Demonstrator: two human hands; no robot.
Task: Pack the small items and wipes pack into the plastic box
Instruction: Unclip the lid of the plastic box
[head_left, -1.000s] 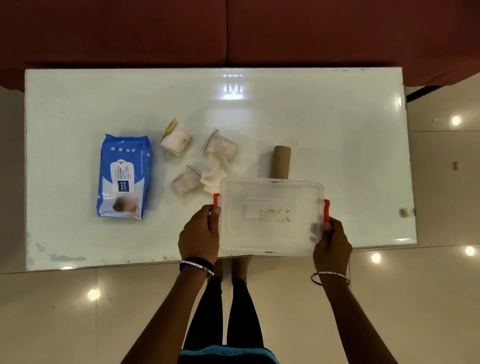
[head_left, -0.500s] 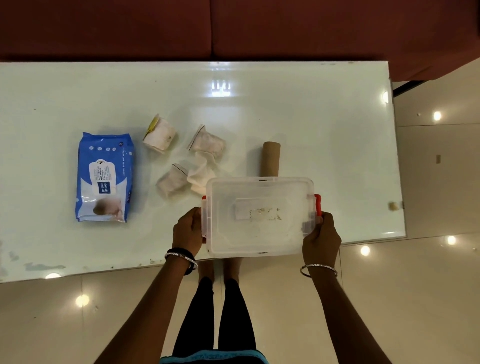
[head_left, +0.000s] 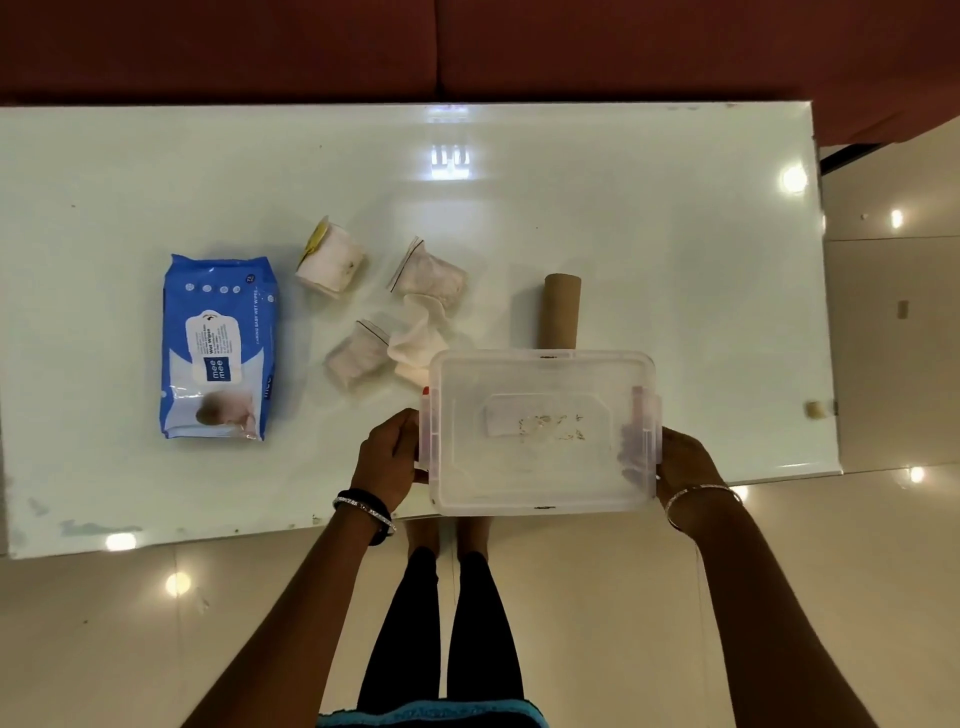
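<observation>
Our left hand (head_left: 390, 453) and right hand (head_left: 684, 463) clamp the lidded clear plastic box (head_left: 543, 431) by its ends. It overhangs the tabletop (head_left: 623, 208) edge at 6 o'clock, so we judge a slack grip drops it. Unlatched, it may sweep the folded white cloth (head_left: 418, 340) at 10 o'clock.

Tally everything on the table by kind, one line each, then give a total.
Blue wipes pack: 1
Small clear zip bags with pale contents: 2
White roll with a yellow end: 1
White cloth: 1
Cardboard tube: 1
Clear plastic box with lid on, gripped at its ends by the left hand and right hand: 1
Total: 7
</observation>
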